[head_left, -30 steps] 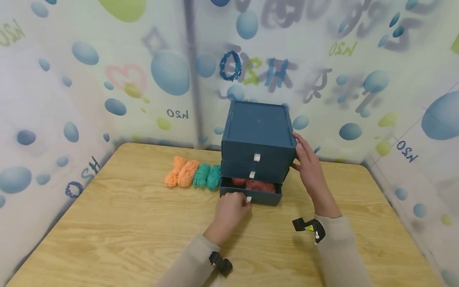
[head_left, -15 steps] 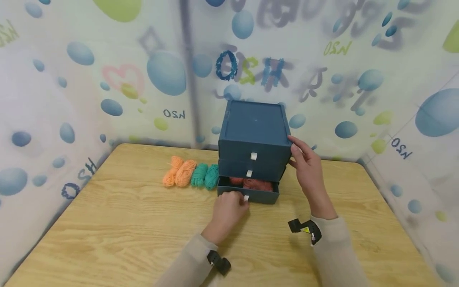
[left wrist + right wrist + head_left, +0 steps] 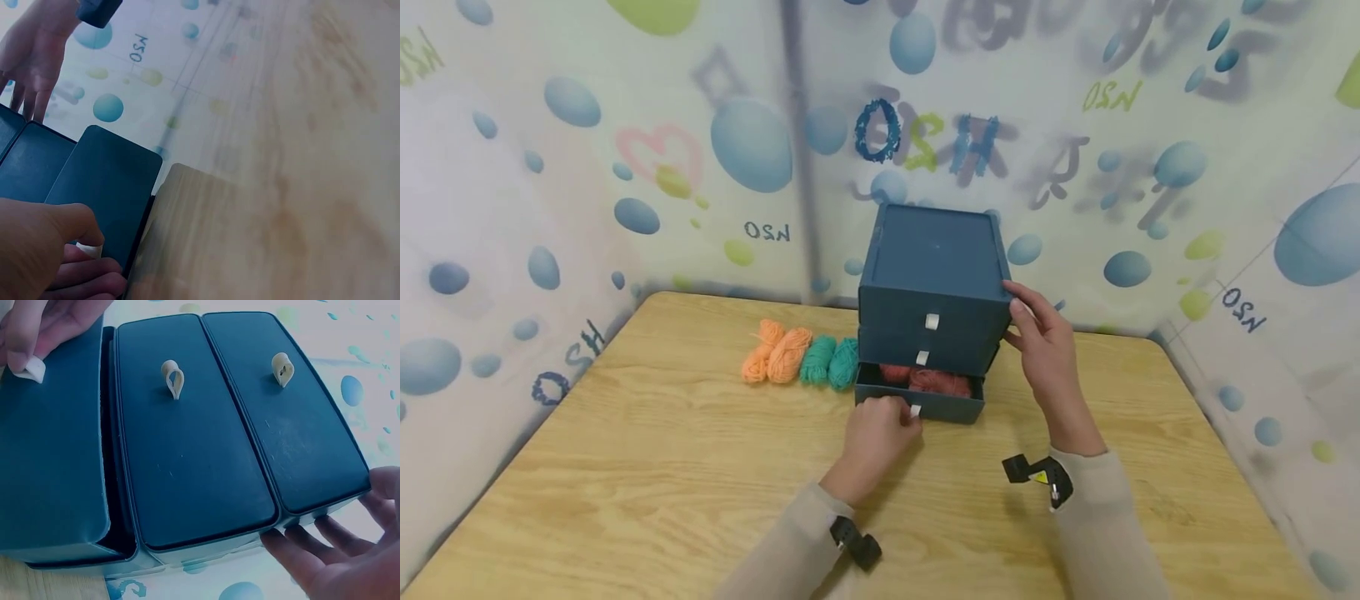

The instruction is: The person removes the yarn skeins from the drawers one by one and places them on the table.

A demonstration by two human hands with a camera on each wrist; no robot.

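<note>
Low on the cabinet (image 3: 936,250), the left hand (image 3: 875,437) pinches the white tab (image 3: 916,411) of the partly open bottom drawer (image 3: 953,407), which holds red yarn (image 3: 942,382); the right hand (image 3: 1054,367) rests unclenched against the cabinet's right side, likely steadying it.

Three drawers (image 3: 200,450), three white tabs (image 3: 932,322), two orange skeins (image 3: 789,357), two teal skeins (image 3: 817,361), red skeins (image 3: 940,382) (two showing)
</note>
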